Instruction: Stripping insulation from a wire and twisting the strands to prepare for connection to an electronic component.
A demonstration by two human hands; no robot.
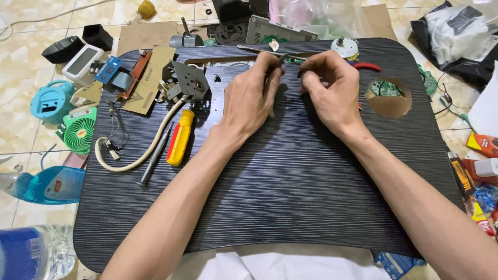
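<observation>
1. Left hand [249, 101] and right hand [332, 91] meet at the far edge of the dark surface [290, 197].
2. Both grips pinch a small green circuit board [293, 60] between their fingertips.
3. A yellow screwdriver [180, 137] and grey metal bracket [187, 80] lie left of the hands.

Lap desk [290, 176]: matt black woodgrain (ridged); screwdriver [180, 137] handle glossy plastic.

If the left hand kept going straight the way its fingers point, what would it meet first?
Probably the thin metal tool lying at the dark lap desk's far edge, just beyond the left hand; depth is unclear.
</observation>
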